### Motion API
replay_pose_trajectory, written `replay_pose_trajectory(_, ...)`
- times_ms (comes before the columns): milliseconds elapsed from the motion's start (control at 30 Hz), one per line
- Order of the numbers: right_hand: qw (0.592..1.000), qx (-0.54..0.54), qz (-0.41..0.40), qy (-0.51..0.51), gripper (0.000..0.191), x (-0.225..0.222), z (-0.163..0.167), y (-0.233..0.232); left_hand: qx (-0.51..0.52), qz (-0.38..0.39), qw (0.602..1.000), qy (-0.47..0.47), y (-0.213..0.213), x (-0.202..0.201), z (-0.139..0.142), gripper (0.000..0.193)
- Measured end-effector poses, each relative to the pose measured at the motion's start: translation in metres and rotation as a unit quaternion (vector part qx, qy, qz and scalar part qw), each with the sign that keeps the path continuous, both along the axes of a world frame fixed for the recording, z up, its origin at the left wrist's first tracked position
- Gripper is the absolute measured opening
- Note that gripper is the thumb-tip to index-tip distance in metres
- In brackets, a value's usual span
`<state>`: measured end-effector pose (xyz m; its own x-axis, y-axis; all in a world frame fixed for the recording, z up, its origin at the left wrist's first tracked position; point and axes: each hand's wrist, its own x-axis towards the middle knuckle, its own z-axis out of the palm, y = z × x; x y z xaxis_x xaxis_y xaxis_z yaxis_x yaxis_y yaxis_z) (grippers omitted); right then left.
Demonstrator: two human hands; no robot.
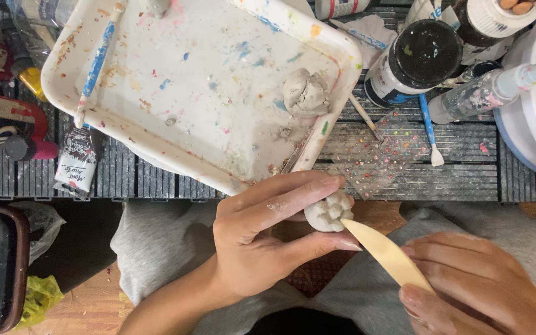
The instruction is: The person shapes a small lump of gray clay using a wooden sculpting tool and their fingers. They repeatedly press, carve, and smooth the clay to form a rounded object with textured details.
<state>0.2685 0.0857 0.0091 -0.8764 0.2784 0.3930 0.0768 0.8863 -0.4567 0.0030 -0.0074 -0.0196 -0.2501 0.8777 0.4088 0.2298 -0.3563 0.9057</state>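
Dark ribbed matting (404,167) covers the work surface above the person's knees, with wooden floorboards showing to either side of the grey trouser legs (156,248).

At the centre, just below the matting's near edge, sits a small pale-grey lump of modelling clay (328,212), bumpy on top as if cut into rounded lobes. The left hand (262,242) cradles it, fingers curled over the back and thumb pressed beneath; holding it this way steadies the soft piece and leaves its lobed side open to the tool. The right hand (473,282) is closed around a flat, cream-coloured wooden or plastic modelling blade (383,251), smooth and tapered, held low on the shaft so that the rounded tip meets the clay's lower edge at a slant.

Just above the hands lies a white rectangular plastic tray (156,133) with rounded corners, flecked and smeared with dried paint of many colours. A second, larger grey clay lump (306,93), creased and matte, rests on it near the right rim, within easy reach. A blue-handled brush (97,62) lies along the tray's left side.

Further out, a squeezed paint tube (77,160) lies left of the tray, and a round black-lidded paint jar (420,56) stands to the right, with a blue-handled white-tipped stick (430,130) below it and a paint-spattered clear spray bottle (485,93) beside.
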Motion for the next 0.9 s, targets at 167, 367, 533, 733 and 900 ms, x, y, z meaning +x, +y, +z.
replay_pose_trajectory(167,0.999,-0.045,-0.006,-0.020,0.027,0.017,-0.004,0.005,0.016,0.000,1.000,0.016,0.001,-0.001,0.001,0.059)
replay_pose_trajectory(367,1.000,-0.006,-0.017,0.017,0.023,0.010,-0.006,0.004,0.035,-0.004,0.999,0.024,0.003,-0.001,0.001,0.058)
replay_pose_trajectory(533,0.997,-0.044,0.057,0.018,0.027,-0.004,0.017,0.020,0.046,-0.009,0.999,0.009,0.004,-0.001,0.001,0.055)
replay_pose_trajectory(733,0.996,0.007,-0.015,0.092,0.028,-0.027,0.016,0.012,0.044,-0.021,0.999,0.010,0.005,0.000,0.003,0.048)
replay_pose_trajectory(900,0.994,-0.043,0.086,0.053,0.037,0.010,0.003,0.028,0.051,-0.034,0.998,0.001,0.007,0.000,0.004,0.041)
